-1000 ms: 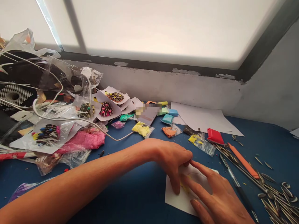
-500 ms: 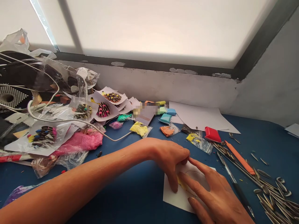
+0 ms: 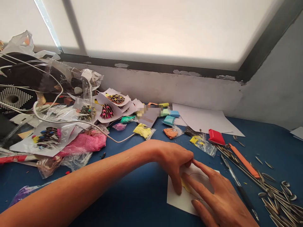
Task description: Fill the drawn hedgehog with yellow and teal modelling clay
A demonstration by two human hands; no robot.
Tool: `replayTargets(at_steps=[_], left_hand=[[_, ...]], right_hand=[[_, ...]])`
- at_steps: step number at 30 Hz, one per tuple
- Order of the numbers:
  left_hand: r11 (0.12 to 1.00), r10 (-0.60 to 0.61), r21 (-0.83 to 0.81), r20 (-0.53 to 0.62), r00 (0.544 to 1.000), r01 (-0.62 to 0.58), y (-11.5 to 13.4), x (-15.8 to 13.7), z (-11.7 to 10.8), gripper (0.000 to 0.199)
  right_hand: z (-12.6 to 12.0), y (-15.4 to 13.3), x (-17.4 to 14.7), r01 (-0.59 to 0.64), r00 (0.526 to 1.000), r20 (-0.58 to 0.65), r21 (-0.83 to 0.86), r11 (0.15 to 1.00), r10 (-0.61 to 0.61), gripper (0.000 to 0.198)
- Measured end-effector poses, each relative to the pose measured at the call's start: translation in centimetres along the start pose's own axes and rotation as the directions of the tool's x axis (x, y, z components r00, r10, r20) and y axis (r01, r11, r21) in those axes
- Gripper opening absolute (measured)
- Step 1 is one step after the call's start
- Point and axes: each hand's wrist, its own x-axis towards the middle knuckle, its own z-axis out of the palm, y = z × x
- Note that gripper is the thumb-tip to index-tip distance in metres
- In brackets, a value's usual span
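Note:
A small sheet of white paper (image 3: pixel 178 199) lies on the blue table, with a faint curved pencil line on it. A flat patch of yellow clay (image 3: pixel 186 185) sits on the sheet, partly covered by fingers. My left hand (image 3: pixel 174 160) arches over the sheet's far left corner, its thumb down beside the clay and apart from the bent fingers. Spread across the sheet from the right is my right hand (image 3: pixel 217 195), one fingertip on the clay's edge and another meeting my left fingers.
Striped sunflower seeds (image 3: pixel 281 201), a pen (image 3: pixel 239 184) and an orange clay tool (image 3: pixel 243 160) lie at the right. Packets of coloured clay, including a red packet (image 3: pixel 216 136), lie behind my hands. Finished seed pictures (image 3: pixel 107 111), a pink cloth (image 3: pixel 82 143) and a white cable (image 3: pixel 78 122) crowd the left.
The view has shifted slightly, so everything sits a little further right. Both hands keep nearly the same pose over the paper, and a bit more yellow clay shows.

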Motion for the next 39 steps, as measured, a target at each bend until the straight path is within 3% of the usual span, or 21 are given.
replayTargets(at_steps=[6, 11, 14, 19, 21, 24, 28, 32, 39], left_hand=[[1.000, 0.004, 0.007, -0.002, 1.000, -0.004, 0.0, 0.0, -0.1, 0.061], [1.000, 0.007, 0.006, 0.016, 1.000, -0.007, 0.1, 0.0, -0.1, 0.060], [1.000, 0.002, -0.004, -0.001, 1.000, -0.002, -0.1, 0.0, 0.0, 0.064], [0.985, 0.087, -0.149, 0.006, 0.996, -0.086, -0.9, -0.3, -0.3, 0.051], [0.961, 0.133, -0.241, -0.041, 0.990, -0.138, -0.9, -0.4, -0.5, 0.033], [0.946, 0.134, -0.260, -0.234, 0.963, -0.195, -0.4, -0.3, -0.5, 0.016], [0.999, 0.016, -0.033, -0.402, 0.915, -0.032, 0.4, -0.1, -0.2, 0.015], [0.999, -0.036, 0.028, -0.281, 0.959, 0.046, 0.8, 0.3, 0.5, 0.028], [0.993, -0.113, -0.070, -0.230, 0.967, 0.099, 1.0, 0.8, 1.1, 0.019]], right_hand=[[0.4, 0.1, -0.5, -0.001, 1.000, 0.012, 0.042, 0.999, 0.000, 0.039], [0.2, -0.2, -1.2, -0.110, 0.994, 0.013, 0.119, 0.987, 0.109, 0.039], [0.2, -0.1, -1.3, -0.085, 0.996, 0.021, 0.131, 0.988, 0.083, 0.035], [-0.2, 0.2, -1.3, -0.073, 0.997, 0.027, 0.086, 0.994, 0.071, 0.027], [-0.2, 0.3, -1.3, -0.081, 0.997, 0.024, 0.077, 0.994, 0.079, 0.023], [0.0, 0.4, -1.3, -0.089, 0.996, 0.028, 0.068, 0.994, 0.088, 0.023], [0.1, 0.4, -1.2, -0.089, 0.996, 0.037, 0.069, 0.994, 0.087, 0.022], [0.1, 0.3, -1.1, -0.114, 0.993, 0.035, 0.070, 0.991, 0.112, 0.022], [0.0, 0.2, -1.3, -0.126, 0.992, 0.011, 0.064, 0.990, 0.125, 0.020]])
